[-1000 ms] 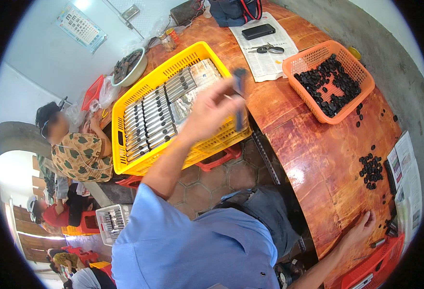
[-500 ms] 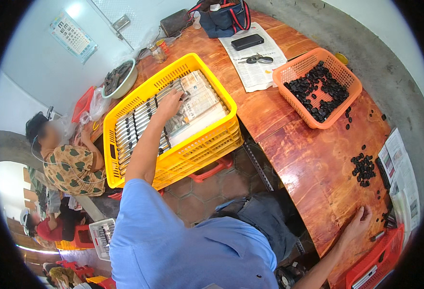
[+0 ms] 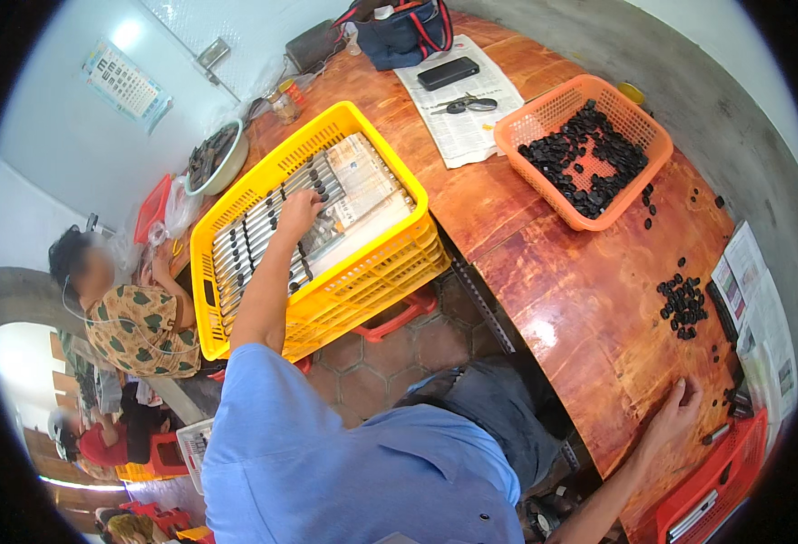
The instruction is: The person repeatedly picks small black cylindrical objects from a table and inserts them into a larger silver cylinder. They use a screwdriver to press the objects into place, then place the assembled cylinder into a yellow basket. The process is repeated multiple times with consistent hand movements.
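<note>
My left hand (image 3: 299, 213) reaches into a yellow crate (image 3: 344, 281), its fingers curled down among metal rods (image 3: 234, 247). The rods lie side by side on newspaper (image 3: 362, 177) and carry small black pieces (image 3: 315, 178), some of them right beside my fingers. What the fingertips grip, if anything, is hidden. My right hand (image 3: 673, 424) lies on the wooden table, fingers loosely spread with nothing in them. Near it are a short dark cylinder (image 3: 716, 433) and a red basket (image 3: 720, 480) with metal rods in it.
An orange basket (image 3: 630, 208) of black pieces stands on the table (image 3: 507, 231); a loose pile of black pieces (image 3: 682, 306) lies nearer. Keys (image 3: 467, 105) and a black case (image 3: 449, 72) rest on newspaper. Left of the crate sits a person (image 3: 131, 322). A gap separates crate and table.
My left hand has drawn back and left across the rods, uncovering black pieces on their far ends. My right hand stays on the table. The whole view has shifted slightly.
</note>
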`<action>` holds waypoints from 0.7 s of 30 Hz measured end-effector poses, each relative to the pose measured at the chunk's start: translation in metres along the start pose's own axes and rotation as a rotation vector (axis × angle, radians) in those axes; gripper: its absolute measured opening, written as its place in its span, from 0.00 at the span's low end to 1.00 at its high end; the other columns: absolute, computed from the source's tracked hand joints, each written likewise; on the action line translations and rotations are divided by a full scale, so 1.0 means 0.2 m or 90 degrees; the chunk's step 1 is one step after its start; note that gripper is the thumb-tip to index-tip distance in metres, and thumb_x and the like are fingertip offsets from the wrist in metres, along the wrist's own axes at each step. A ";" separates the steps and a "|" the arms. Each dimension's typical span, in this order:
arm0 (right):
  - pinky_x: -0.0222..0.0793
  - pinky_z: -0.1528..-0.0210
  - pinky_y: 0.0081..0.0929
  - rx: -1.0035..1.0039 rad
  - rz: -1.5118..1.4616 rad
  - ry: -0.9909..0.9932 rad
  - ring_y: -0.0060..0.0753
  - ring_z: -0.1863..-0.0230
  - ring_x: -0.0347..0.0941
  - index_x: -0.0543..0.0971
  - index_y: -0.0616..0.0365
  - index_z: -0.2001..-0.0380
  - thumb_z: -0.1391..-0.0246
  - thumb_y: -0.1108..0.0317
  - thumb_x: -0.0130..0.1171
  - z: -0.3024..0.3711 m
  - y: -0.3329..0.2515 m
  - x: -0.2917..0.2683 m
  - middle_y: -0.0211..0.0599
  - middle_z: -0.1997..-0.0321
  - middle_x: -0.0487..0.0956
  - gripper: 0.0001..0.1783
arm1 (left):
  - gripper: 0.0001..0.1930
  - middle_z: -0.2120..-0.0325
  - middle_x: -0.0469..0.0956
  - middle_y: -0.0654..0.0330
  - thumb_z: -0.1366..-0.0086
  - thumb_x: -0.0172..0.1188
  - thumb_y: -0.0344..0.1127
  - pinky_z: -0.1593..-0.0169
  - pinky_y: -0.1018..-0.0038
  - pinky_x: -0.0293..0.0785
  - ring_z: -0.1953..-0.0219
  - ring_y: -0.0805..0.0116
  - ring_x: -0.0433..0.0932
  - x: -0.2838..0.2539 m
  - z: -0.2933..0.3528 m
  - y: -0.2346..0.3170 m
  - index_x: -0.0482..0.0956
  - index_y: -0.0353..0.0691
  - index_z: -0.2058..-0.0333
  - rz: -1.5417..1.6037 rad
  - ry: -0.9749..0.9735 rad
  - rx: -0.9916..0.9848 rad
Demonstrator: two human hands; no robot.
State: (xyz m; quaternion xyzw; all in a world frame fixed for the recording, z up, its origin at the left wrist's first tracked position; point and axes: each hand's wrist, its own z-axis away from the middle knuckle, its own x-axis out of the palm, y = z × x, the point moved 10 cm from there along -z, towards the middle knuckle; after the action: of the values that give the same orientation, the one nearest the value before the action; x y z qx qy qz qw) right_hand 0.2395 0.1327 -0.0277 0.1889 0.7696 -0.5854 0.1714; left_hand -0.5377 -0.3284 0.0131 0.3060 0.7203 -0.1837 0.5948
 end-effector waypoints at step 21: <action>0.73 0.55 0.39 -0.033 0.039 -0.003 0.49 0.59 0.77 0.79 0.63 0.60 0.46 0.73 0.60 0.03 -0.36 -0.02 0.47 0.61 0.78 0.10 | 0.11 0.60 0.81 0.48 0.36 0.61 0.24 0.53 0.64 0.77 0.59 0.52 0.81 -0.42 0.19 2.10 0.81 0.34 0.55 0.362 0.116 0.508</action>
State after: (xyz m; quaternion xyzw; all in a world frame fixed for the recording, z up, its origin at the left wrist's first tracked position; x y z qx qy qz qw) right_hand 0.2079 0.1082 0.0320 0.2068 0.7781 -0.5598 0.1960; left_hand -0.2229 -0.0588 0.1282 0.7088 0.5312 -0.2479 0.3924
